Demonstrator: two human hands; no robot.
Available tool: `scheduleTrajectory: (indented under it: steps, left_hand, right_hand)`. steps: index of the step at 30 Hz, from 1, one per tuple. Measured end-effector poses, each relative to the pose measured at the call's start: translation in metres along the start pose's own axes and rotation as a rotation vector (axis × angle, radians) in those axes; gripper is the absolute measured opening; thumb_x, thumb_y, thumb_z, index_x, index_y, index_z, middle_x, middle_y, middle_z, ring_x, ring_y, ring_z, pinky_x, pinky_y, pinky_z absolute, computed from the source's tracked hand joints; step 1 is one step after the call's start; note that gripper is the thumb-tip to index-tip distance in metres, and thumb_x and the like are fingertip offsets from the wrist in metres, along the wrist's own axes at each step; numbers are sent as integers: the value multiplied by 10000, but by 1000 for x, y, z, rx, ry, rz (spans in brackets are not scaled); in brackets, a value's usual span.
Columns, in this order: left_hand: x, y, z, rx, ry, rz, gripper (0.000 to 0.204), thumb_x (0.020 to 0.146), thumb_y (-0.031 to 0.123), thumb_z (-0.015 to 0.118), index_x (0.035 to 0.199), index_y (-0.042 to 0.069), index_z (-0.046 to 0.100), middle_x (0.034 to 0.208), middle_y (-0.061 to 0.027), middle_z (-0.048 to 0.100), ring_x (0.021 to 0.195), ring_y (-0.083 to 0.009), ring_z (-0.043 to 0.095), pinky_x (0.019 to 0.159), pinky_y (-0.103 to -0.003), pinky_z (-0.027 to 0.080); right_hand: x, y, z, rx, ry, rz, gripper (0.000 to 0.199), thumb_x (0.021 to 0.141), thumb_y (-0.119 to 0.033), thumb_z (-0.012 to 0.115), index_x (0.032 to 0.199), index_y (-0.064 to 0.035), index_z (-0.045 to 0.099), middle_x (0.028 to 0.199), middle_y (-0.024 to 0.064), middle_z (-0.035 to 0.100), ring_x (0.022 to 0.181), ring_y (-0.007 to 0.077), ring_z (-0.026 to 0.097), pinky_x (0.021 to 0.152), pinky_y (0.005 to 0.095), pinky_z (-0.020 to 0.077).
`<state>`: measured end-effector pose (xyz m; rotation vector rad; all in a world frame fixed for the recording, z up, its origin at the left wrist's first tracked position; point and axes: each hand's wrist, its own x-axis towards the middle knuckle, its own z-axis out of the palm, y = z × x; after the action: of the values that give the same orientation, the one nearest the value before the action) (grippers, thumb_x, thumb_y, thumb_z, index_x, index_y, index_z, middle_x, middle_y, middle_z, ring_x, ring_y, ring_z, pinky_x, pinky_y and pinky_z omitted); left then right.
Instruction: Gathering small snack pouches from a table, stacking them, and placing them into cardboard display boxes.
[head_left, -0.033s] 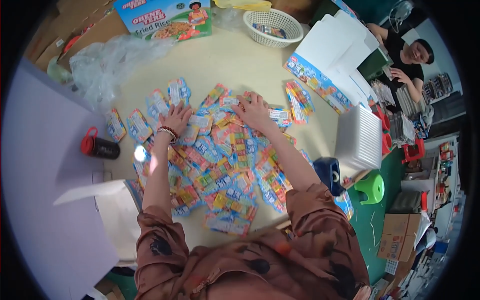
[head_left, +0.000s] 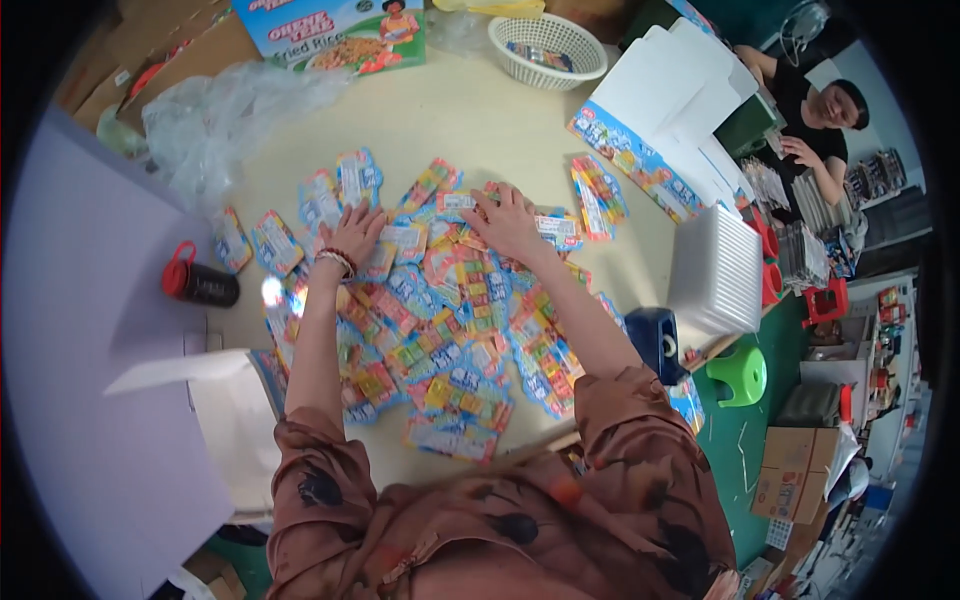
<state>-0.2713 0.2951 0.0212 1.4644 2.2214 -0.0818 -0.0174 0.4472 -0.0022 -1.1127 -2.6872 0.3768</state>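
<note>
A cream table is seen from above, most of its middle covered by a loose spread of colourful printed packets that reaches from just below the far centre down to the near edge, where the person's brown patterned sleeves enter. Bare tabletop is left mainly on the far side, between the packets and a white mesh basket, and in a strip to the right before a white ribbed tray. To the left the spread is bounded by crumpled clear plastic and a dark bottle with a red cap, lying well apart from the hands; a stack of white sheets lies at the far right, and a small separate bundle of packets sits just beside the spread. The left hand is laid flat on the packets, fingers spread, nothing clenched. The right hand is likewise pressed palm down on the packets at the far edge of the spread, fingers extended, with nothing gripped.
</note>
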Motion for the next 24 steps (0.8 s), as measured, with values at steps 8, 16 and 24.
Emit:
scheduleTrajectory:
  steps: [8,16,24]
  left_hand:
    - [-158,48,43,-456,607,160,697,922,434,498,1496,192,185,1535,-127,218,1419,-355,169,1084,-629,70]
    - [-314,116,153,-156,194,283,965,696,552,701,1485,253,232,1558,-53,150,1445,-313,72,1052,-688,61]
    - [-294,100,173,16,366,325,845,762,566,606,1480,326,232,1553,-12,181,1444,-262,101,1061,-666,83]
  right_hand:
    - [-42,190,-50,41,403,301,414,943,-320,444,1331,-180,467,1271,176,516,1147,348,504,939,497,400]
    - [-89,101,-20,97,66,281,651,911,-629,337,1470,-303,266,1509,141,276,1386,458,166,1053,670,144]
    - [-175,24,-53,214,407,69,547,859,-303,648,1334,-100,468,1337,192,467,1262,346,429,1009,518,346]
